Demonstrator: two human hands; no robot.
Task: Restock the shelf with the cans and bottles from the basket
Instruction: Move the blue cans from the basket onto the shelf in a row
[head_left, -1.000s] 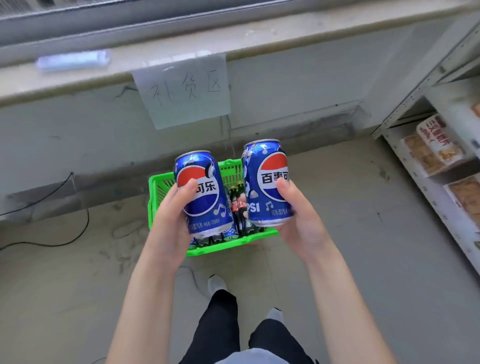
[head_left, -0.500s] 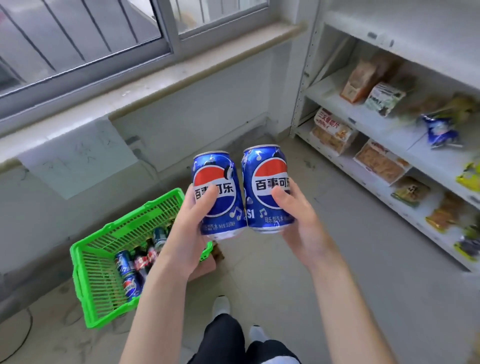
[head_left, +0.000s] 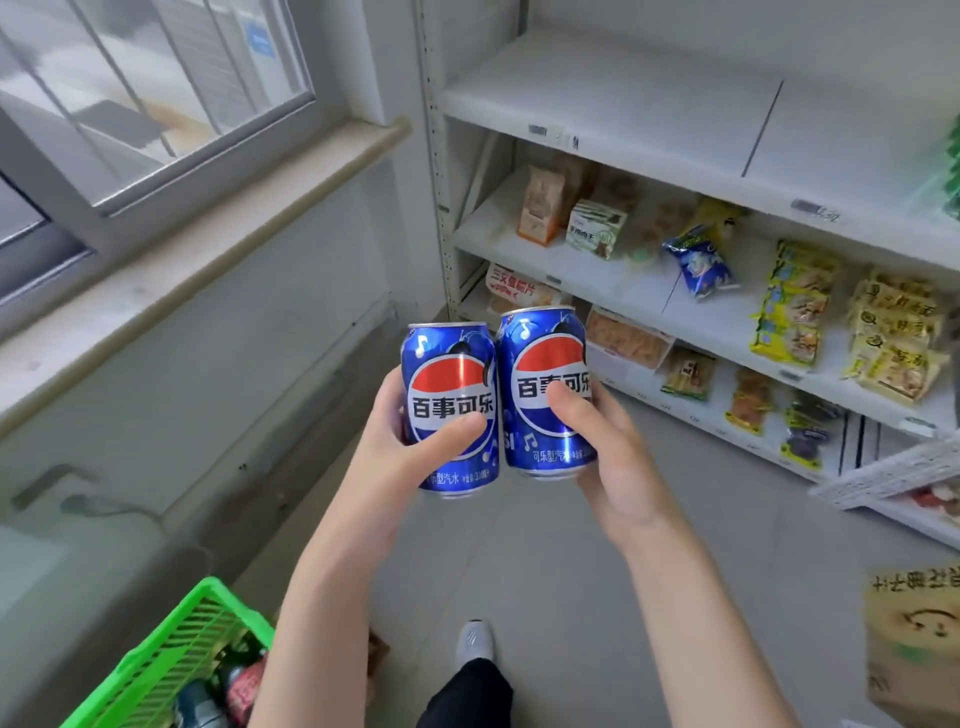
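Left grip (head_left: 410, 467) curled round left can (head_left: 452, 384), thumb across label; can upright. Right grip (head_left: 618, 467) curled round right can (head_left: 545, 364), thumb on logo; can upright. Both blue cans side by side, touching or nearly so, held in air near white shelf (head_left: 613, 93). Snack packets (head_left: 795, 301) on lower shelf boards. Green basket (head_left: 208, 597) on floor at lower left, well apart from held cans; bottles (head_left: 239, 686) inside, partly hidden by left forearm. Windowsill (head_left: 208, 244) at left.

We saw the left can (head_left: 451, 410) and right can (head_left: 545, 395), blue Pepsi, upright and touching, near the shelf (head_left: 623, 98); the green basket (head_left: 156, 660) lay lower left
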